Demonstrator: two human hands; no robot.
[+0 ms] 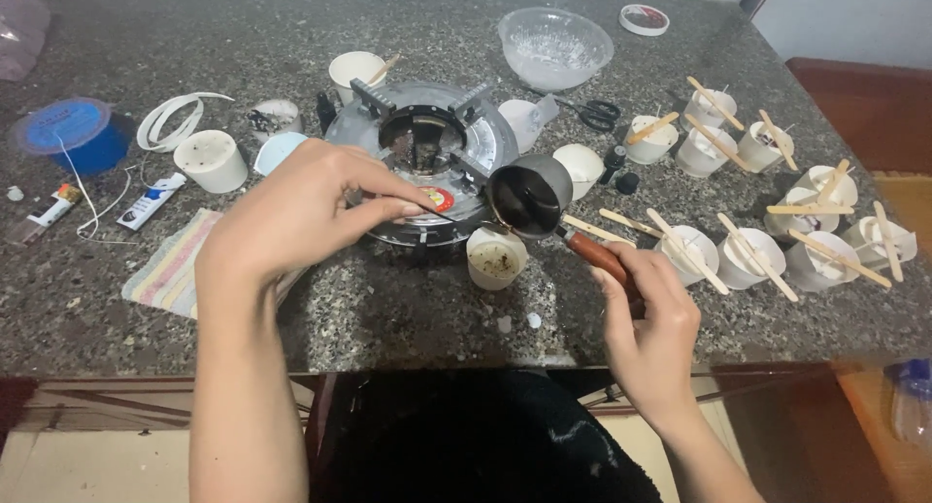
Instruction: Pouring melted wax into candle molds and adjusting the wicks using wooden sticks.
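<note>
Nearest the table's front edge, the right hand is closed around the reddish wooden handle of a small dark metal pot, which is tilted with its mouth toward the camera, above a white cup holding speckled wax. A bare strip of granite runs along this front edge, with only a few white crumbs on it. To the left, the left hand has its fingers drawn together, pinching a thin dark rod whose tip reaches toward the pot's rim; under its wrist lies a striped cloth.

Just behind both hands sits a round gas burner, close against the pot and cup. On the right, white cups with wooden sticks laid across them crowd the surface up to the right edge, leaving little free space. On the left, a white candle, two tubes and a blue lid lie spread with gaps between them.

Farther back stand a paper cup, scissors and a clear bowl; beyond them the far granite is open.
</note>
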